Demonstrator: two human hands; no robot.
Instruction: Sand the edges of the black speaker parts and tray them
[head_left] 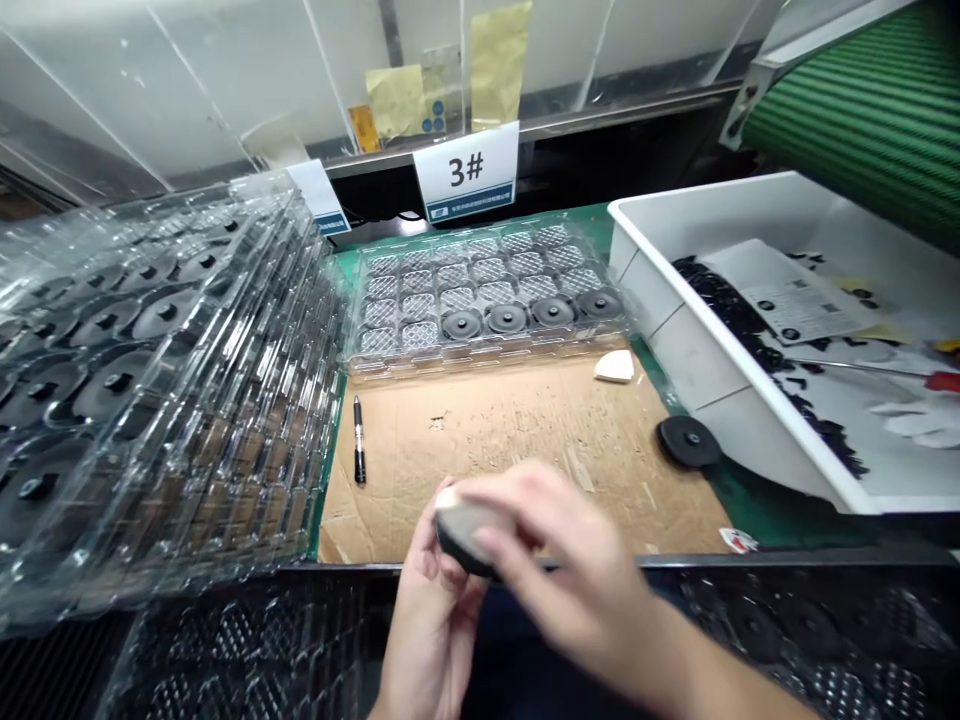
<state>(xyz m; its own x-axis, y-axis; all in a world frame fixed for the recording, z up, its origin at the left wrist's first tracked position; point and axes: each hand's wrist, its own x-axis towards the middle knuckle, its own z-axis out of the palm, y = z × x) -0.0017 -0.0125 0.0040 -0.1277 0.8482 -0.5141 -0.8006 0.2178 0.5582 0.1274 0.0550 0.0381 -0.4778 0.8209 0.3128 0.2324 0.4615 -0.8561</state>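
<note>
Close to the cardboard's front edge, my left hand (pixel 439 610) is closed around a black rounded part (pixel 461 545) like the discs in the tray. My right hand (pixel 551 550), smeared by motion, lies over the part's upper face with thumb and fingers bent together. A pale, blurred patch shows under its fingertips; what it is I cannot make out. Another black rounded part (pixel 688 441) with a small central stud rests at the cardboard's right edge. Farther back, a clear plastic tray (pixel 480 355) holds several such discs in its front row, right of two bare pockets.
Tall stacked clear trays (pixel 292 400) with black parts stand at left. A pen (pixel 359 440) and a white wedge-shaped piece (pixel 615 366) lie on the cardboard (pixel 480 420). At right is a white bin (pixel 739 390) of small black pieces, below a green ribbed belt (pixel 862 110).
</note>
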